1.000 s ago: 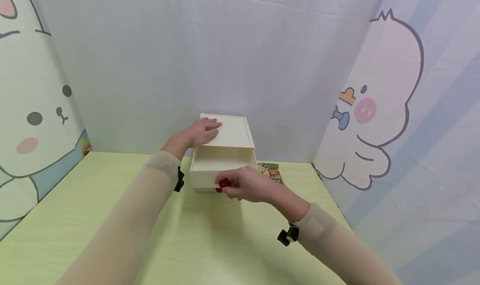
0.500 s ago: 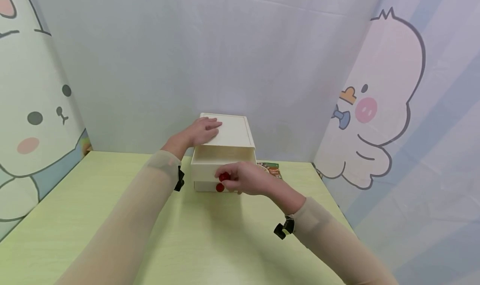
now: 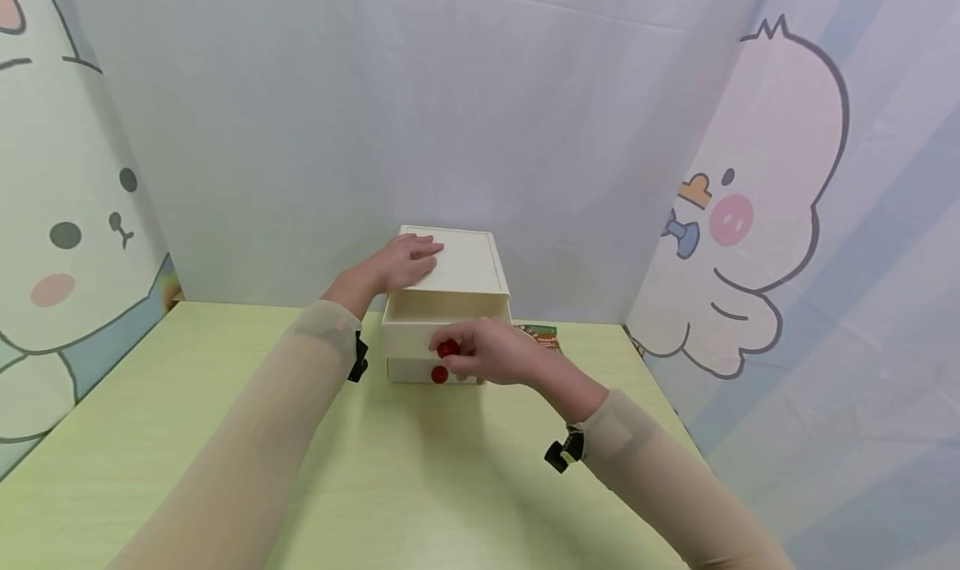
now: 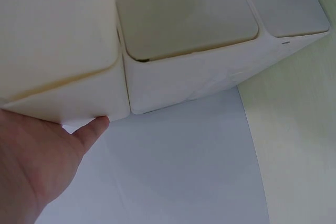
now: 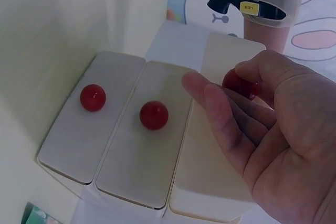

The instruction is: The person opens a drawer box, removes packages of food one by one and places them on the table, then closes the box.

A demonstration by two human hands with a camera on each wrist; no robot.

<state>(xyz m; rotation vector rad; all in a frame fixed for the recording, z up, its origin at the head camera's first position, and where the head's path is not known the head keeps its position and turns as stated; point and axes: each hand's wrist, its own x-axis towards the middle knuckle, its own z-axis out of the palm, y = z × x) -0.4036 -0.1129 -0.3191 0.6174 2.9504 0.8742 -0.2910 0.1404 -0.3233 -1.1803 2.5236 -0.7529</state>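
A small white cabinet [image 3: 468,257] with several stacked drawers stands at the back of the table. Its top drawer [image 3: 405,337] is partly pulled out, and the inside that shows is bare. My right hand [image 3: 498,353] pinches that drawer's round red knob [image 5: 239,83] between thumb and fingers. Two more red knobs, the middle one [image 5: 154,115] and the bottom one [image 5: 93,97], sit on closed drawer fronts. My left hand [image 3: 393,266] lies flat on the cabinet top, fingers straight. In the left wrist view its thumb [image 4: 94,132] touches the cabinet's edge.
A brown and green printed packet [image 3: 542,335] lies right of the cabinet, partly hidden behind it and my right hand. The pale yellow-green table [image 3: 420,487] stretches towards me. A grey-white curtain [image 3: 300,137] hangs close behind the cabinet.
My right hand has moved forward, away from me, with the knob, and the top drawer has slid some way into the cabinet. My left hand has stayed in place.
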